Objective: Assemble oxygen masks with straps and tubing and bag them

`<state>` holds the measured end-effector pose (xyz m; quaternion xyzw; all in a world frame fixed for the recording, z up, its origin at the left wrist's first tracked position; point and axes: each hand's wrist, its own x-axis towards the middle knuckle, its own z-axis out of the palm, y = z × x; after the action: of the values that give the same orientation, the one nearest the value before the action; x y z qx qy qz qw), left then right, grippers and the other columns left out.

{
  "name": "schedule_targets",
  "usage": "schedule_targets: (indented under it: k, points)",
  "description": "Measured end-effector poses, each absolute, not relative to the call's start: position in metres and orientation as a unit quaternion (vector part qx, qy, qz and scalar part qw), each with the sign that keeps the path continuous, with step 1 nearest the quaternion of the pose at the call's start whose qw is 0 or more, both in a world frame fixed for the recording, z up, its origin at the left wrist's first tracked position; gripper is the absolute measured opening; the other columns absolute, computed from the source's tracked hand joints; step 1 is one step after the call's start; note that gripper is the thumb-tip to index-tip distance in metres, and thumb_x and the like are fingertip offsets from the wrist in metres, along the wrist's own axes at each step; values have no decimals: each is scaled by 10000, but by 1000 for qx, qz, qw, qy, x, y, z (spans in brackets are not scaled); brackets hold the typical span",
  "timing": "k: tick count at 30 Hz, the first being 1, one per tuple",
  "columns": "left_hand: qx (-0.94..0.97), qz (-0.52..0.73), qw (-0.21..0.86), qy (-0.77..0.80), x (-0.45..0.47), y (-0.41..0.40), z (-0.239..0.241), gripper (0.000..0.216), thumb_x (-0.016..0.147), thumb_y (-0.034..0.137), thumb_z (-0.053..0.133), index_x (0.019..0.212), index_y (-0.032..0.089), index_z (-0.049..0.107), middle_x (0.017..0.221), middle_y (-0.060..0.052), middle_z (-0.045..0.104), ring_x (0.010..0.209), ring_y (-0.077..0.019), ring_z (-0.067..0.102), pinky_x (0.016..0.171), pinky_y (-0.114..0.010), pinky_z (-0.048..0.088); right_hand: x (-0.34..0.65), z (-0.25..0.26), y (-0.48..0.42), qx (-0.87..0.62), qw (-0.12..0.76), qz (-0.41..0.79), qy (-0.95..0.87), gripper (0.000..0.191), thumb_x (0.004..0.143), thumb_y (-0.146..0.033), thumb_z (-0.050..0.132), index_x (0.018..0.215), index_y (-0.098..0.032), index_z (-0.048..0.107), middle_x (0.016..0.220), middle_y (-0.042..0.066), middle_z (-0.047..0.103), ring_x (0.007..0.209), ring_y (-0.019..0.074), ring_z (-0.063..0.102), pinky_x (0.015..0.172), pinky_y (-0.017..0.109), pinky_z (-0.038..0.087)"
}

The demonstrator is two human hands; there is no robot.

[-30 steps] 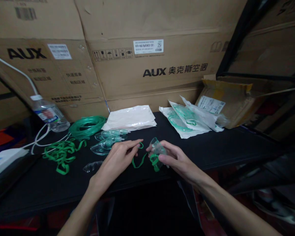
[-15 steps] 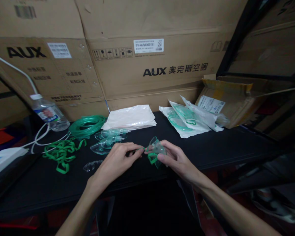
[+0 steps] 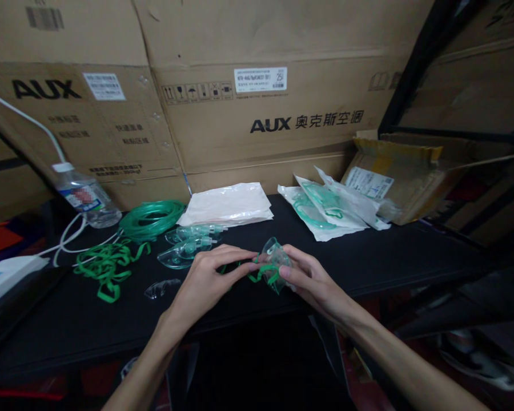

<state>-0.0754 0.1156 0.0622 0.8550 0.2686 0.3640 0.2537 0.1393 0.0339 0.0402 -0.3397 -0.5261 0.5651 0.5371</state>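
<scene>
Just below the middle of the frame, a clear mask (image 3: 276, 251) sits pinched in the right hand (image 3: 312, 274), while the left hand (image 3: 220, 271) nips a green strap (image 3: 255, 278) at its side; the fingertips nearly meet. That thin strap could slip if the left pinch loosens, or twist because its loops bunch against the mask. Squeezing too hard might bend the soft-looking shell. A leftward sweep could knock the spare masks (image 3: 184, 254) or the small clear piece (image 3: 160, 289) beside the wrist. The black tabletop's (image 3: 394, 260) front edge runs close below; more room stretches rightward.
</scene>
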Motion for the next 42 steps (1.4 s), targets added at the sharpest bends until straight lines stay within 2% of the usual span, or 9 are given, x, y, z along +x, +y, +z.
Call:
schedule_targets:
  k: [4, 8, 11, 14, 20, 25, 30, 42]
  points:
    - [852, 379, 244, 266, -73, 112, 60, 147, 925, 273, 711, 1037, 260, 807, 1050, -1, 807, 954, -200, 746, 881, -308, 571, 140, 39, 34, -345, 530, 559, -536, 315, 898, -387, 743, 1174, -242, 697, 1193, 63, 730, 1136, 242, 651, 980, 353, 464]
    - [847, 395, 224, 276, -71, 109, 59, 182, 944, 232, 677, 1081, 237, 797, 1058, -6, 806, 939, -191, 752, 874, -291, 568, 139, 40, 35, -317, 530, 565, -547, 306, 909, -339, 739, 1200, -248, 710, 1210, 65, 727, 1180, 239, 645, 1089, 403, 419]
    - [834, 410, 212, 302, -71, 111, 56, 178, 947, 236, 667, 1069, 228, 796, 1037, -14, 807, 916, -194, 752, 862, -296, 564, 137, 40, 37, -297, 540, 559, -555, 351, 854, -282, 799, 1198, -272, 724, 1308, 57, 667, 1258, 231, 605, 1139, 403, 398]
    - [809, 435, 211, 333, -73, 114, 55, 153, 940, 266, 676, 1034, 227, 791, 1031, -19, 801, 932, -202, 740, 882, -310, 548, 137, 37, 41, -323, 574, 512, -552, 394, 766, -233, 869, 1140, -283, 758, 1331, 45, 618, 1294, 230, 570, 1118, 366, 437]
    - [809, 431, 260, 305, -73, 113, 58, 155, 983, 296, 622, 1031, 227, 753, 1020, -17, 752, 957, -179, 691, 894, -289, 513, 137, 32, 44, -350, 606, 488, -522, 402, 822, -178, 814, 1189, -313, 719, 1231, 15, 705, 1194, 189, 646, 1085, 350, 480]
    - [819, 449, 246, 259, -69, 107, 58, 125, 985, 249, 621, 1008, 226, 742, 1051, -20, 731, 1034, -173, 665, 942, -269, 484, 136, 30, 45, -347, 613, 484, -520, 413, 775, -152, 845, 1142, -311, 744, 1213, -6, 739, 1170, 178, 677, 1063, 316, 510]
    - [823, 401, 282, 285, -69, 106, 53, 139, 994, 271, 608, 1061, 229, 722, 991, 9, 772, 894, -149, 708, 839, -230, 506, 136, 28, 46, -345, 626, 470, -518, 419, 774, -131, 840, 1137, -321, 750, 1217, -8, 746, 1173, 191, 690, 1049, 332, 541]
    - [818, 394, 288, 304, -71, 109, 49, 137, 970, 310, 651, 1014, 251, 767, 954, 15, 768, 867, -154, 699, 804, -231, 486, 134, 23, 45, -337, 625, 444, -546, 405, 787, -166, 843, 1148, -324, 751, 1233, 1, 738, 1176, 200, 692, 1036, 346, 567]
